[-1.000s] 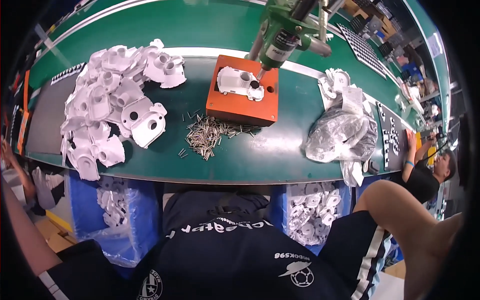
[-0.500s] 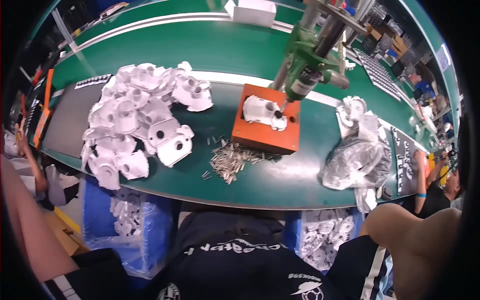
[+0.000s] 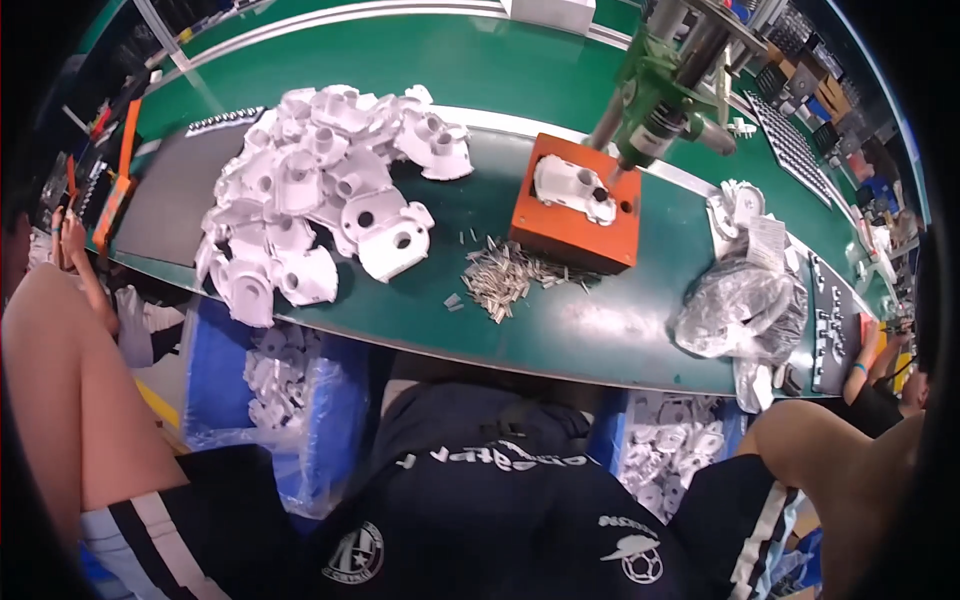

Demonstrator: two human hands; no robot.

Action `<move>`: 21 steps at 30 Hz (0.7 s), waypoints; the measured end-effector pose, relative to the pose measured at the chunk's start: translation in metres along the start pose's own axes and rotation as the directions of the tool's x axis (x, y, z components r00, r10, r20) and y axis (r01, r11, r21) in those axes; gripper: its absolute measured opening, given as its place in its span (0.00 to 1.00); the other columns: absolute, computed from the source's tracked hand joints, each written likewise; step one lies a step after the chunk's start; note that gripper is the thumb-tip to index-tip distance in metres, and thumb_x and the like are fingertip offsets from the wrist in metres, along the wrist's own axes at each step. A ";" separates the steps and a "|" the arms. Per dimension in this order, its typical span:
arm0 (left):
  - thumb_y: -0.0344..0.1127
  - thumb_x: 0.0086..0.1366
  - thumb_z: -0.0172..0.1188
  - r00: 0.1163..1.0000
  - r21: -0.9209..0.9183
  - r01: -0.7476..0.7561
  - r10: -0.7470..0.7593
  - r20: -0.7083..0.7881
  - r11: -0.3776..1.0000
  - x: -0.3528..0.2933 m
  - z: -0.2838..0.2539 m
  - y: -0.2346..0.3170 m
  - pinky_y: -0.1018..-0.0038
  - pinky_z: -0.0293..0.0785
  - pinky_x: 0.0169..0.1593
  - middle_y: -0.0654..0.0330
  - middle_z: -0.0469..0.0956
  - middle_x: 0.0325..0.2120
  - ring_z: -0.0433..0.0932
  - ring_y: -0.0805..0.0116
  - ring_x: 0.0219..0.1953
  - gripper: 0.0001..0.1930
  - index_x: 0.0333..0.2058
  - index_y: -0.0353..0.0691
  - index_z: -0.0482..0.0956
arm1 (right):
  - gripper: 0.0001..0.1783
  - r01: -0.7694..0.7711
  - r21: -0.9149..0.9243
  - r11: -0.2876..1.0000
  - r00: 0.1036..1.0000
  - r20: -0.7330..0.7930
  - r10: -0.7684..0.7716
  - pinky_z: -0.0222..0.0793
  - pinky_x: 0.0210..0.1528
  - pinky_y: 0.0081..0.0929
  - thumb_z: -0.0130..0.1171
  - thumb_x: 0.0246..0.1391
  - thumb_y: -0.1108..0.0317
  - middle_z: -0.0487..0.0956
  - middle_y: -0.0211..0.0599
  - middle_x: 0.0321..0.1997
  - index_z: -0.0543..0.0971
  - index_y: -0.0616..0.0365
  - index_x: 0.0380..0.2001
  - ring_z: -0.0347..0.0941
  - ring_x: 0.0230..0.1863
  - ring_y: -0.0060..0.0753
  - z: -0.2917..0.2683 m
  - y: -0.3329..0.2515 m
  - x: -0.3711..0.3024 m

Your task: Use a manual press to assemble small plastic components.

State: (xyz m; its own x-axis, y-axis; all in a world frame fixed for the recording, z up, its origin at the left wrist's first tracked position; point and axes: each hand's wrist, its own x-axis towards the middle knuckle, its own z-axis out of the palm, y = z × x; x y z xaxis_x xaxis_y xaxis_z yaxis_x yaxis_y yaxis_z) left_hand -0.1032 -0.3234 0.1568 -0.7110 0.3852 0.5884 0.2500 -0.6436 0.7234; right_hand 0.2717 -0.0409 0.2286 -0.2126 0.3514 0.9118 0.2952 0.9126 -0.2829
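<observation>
Neither of my hands shows in the head view. My bent left arm (image 3: 110,400) is at the left edge and my bent right arm (image 3: 830,460) at the right edge; both forearms run out of the picture. In front of me an orange block (image 3: 570,243) stands on the green table, with a white plastic housing (image 3: 563,181) lying on top. A green press head (image 3: 655,125) hangs over that housing. Small metal pins (image 3: 500,278) lie heaped by the block's near left side. Further left is a big pile of white plastic housings (image 3: 300,180).
Clear plastic bags (image 3: 735,310) lie at the table's right. Below the front edge stand a blue lined bin (image 3: 225,385) and another bin with white parts (image 3: 670,450). Co-workers' arms (image 3: 862,375) show at right and left. A dark mat (image 3: 165,210) lies beyond the pile.
The whole view has shifted, so the table's things appear further right and higher. More of my left arm shows. The housing still lies on the orange block.
</observation>
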 end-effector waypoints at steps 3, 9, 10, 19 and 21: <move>0.38 0.62 0.43 0.999 -0.105 -0.027 0.031 0.031 0.994 0.005 0.007 -0.017 0.60 0.70 0.42 0.39 0.74 0.30 0.74 0.50 0.32 0.17 0.38 0.25 0.67 | 0.15 0.039 -0.079 0.996 0.998 -0.037 -0.042 0.68 0.34 0.22 0.41 0.50 0.76 0.77 0.46 0.33 0.74 0.74 0.36 0.72 0.28 0.31 -0.019 0.022 -0.002; 0.39 0.62 0.44 0.993 -0.205 -0.079 0.096 0.073 0.976 0.011 0.043 -0.004 0.59 0.70 0.42 0.38 0.74 0.28 0.75 0.49 0.30 0.18 0.36 0.25 0.69 | 0.14 -0.132 -0.025 0.991 0.949 0.284 0.134 0.68 0.32 0.19 0.43 0.52 0.76 0.78 0.42 0.33 0.75 0.72 0.37 0.73 0.27 0.27 -0.054 0.076 -0.015; 0.40 0.62 0.44 0.992 -0.202 -0.097 0.112 0.063 0.975 0.005 0.043 -0.001 0.59 0.70 0.42 0.38 0.74 0.28 0.75 0.49 0.30 0.18 0.35 0.25 0.69 | 0.12 -0.332 0.052 0.942 0.889 0.351 0.294 0.69 0.34 0.19 0.46 0.54 0.74 0.78 0.40 0.34 0.76 0.69 0.38 0.73 0.28 0.25 -0.035 0.092 -0.032; 0.39 0.60 0.53 0.886 0.099 0.369 -0.382 0.262 0.924 -0.065 0.068 -0.117 0.70 0.72 0.36 0.43 0.77 0.31 0.77 0.61 0.28 0.18 0.39 0.25 0.70 | 0.09 -0.892 0.178 0.415 0.400 0.737 0.544 0.68 0.32 0.17 0.50 0.54 0.76 0.80 0.40 0.32 0.76 0.69 0.38 0.74 0.29 0.22 0.058 0.103 -0.180; 0.38 0.60 0.53 0.912 0.145 0.284 -0.314 0.265 0.948 -0.054 0.072 -0.104 0.71 0.72 0.34 0.42 0.77 0.31 0.77 0.62 0.27 0.17 0.39 0.26 0.70 | 0.08 -0.820 0.208 0.533 0.506 0.700 0.505 0.67 0.28 0.16 0.51 0.53 0.77 0.80 0.41 0.29 0.77 0.68 0.36 0.74 0.26 0.23 0.064 0.095 -0.170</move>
State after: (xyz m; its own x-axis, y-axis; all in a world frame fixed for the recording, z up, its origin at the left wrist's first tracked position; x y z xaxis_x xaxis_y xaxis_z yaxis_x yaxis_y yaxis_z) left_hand -0.0431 -0.2297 0.0759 -0.5523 0.7284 0.4054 0.1309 -0.4046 0.9051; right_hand 0.2768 -0.0004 0.0278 -0.6101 0.7847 0.1098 0.1384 0.2420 -0.9604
